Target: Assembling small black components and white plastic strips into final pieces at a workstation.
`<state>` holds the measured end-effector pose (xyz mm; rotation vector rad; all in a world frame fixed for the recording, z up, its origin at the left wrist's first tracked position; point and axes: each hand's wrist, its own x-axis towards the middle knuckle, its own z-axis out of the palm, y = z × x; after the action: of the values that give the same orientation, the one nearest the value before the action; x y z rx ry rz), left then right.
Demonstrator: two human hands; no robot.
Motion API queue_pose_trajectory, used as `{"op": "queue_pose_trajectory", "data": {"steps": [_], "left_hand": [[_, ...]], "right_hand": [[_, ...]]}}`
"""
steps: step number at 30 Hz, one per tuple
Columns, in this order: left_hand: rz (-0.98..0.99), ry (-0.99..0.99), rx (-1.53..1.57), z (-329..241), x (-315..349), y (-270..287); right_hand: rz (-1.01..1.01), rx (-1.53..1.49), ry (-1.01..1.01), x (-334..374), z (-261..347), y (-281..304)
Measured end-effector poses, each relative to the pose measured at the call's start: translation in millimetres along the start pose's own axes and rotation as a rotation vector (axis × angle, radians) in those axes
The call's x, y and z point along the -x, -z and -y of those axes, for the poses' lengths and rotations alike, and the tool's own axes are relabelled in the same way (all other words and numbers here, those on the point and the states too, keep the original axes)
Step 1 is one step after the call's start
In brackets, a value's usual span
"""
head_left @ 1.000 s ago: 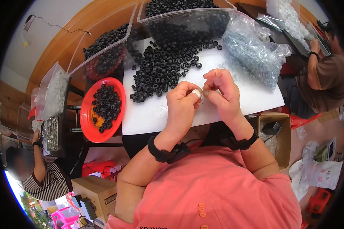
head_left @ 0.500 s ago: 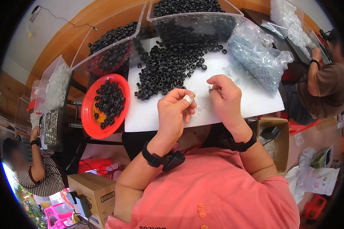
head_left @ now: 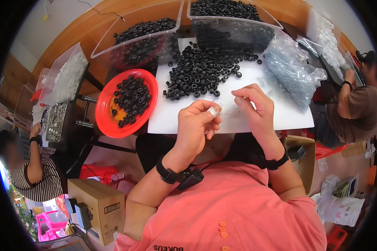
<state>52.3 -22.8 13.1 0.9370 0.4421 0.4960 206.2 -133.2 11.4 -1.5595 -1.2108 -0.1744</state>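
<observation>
My left hand [head_left: 200, 122] is closed over the near edge of the white work surface [head_left: 171, 121], its thumb wrapped in white tape. Thumb and forefinger press together around something tiny that I cannot make out. Just to its right, my right hand [head_left: 259, 109] is curled, thumb tip and forefinger tip close together; whatever lies between them is too small to name. Beyond both hands spreads a loose pile of small black ring-shaped parts [head_left: 197, 73]. A clear plastic bag [head_left: 295, 77] of tiny grey metal pieces lies to the right of the pile.
On the left, a red plate [head_left: 102, 119] holds more black parts. Clear bins [head_left: 142, 39] of black parts stand behind. Cardboard boxes [head_left: 98, 209] flank me below the table. One person [head_left: 31, 167] works at far left, another [head_left: 356, 100] at far right.
The whole view has shifted, so the table's things sit further right. Both hands stay close together over the front edge, with fingers still bent and only slightly moved.
</observation>
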Motion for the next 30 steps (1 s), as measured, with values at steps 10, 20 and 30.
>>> {"op": "queue_pose_trajectory", "data": {"steps": [10, 20, 30], "left_hand": [[0.048, 0.063, 0.06, -1, 1, 1], [-0.094, -0.258, -0.672, -41, 30, -3], [0.708, -0.833, -0.03, -125, 110, -32]], "right_hand": [[0.253, -0.558, -0.197, 3, 12, -10], [0.176, -0.597, -0.349, 3, 5, -15], [0.128, -0.494, -0.4, 8, -19, -10]]}}
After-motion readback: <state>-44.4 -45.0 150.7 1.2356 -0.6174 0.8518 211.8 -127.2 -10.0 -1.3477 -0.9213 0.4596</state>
